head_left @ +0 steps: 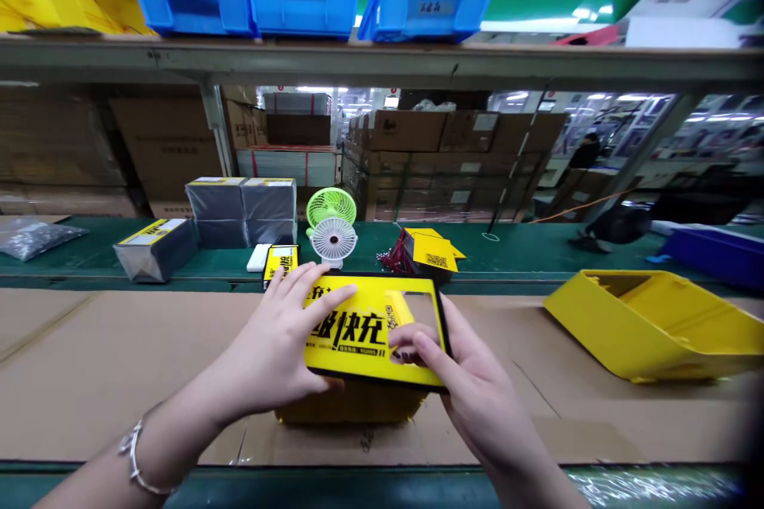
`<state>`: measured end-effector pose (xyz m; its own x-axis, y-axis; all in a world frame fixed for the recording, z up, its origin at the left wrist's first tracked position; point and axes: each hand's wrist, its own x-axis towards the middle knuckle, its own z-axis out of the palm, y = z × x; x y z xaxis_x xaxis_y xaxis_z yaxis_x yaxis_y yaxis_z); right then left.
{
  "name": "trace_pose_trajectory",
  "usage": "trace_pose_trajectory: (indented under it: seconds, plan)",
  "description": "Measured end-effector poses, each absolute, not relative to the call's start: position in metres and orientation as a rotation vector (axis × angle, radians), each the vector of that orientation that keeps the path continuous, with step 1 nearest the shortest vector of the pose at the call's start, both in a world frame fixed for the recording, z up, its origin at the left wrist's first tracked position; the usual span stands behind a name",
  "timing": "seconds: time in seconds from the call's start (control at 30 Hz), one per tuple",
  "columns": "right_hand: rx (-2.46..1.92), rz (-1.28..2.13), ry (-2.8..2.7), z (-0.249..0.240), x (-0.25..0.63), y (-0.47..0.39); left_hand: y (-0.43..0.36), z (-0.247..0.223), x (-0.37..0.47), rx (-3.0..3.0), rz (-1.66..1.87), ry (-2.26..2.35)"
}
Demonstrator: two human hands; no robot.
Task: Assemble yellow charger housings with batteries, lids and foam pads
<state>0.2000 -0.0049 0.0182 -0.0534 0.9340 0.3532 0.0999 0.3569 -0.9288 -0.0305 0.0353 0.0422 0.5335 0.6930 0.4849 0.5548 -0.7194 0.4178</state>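
Your left hand (280, 338) grips the left end of the yellow carton (363, 328), fingers spread; your right hand (477, 370) clasps the other end between thumb and curled fingers; the carton is held over a yellow bin (352, 407) on the cardboard-covered desk (137, 370). You seem to be positioning or checking it; the next move calls for a light, even grip.

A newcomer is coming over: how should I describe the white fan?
Below the long shelf runs a green bench. On it, near mid-view, just beyond the left hand, stands the white fan. It is nearer and paler than the green fan it partly hides.
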Motion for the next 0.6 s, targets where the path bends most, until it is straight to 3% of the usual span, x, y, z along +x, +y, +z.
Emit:
trace_pose_trajectory:
  seconds: [0.23, 0.6]
  plan:
    - [-1.435, 0.324, -1.828, -0.017, 0.223, 0.015, 0.066, 0.026, -0.032, 2.442, 0.678, 1.206]
    - [-1.302, 0.718, -1.646, -0.037, 0.248, 0.025, 0.072, 0.017, -0.024, 2.254, 0.708, 1.181]
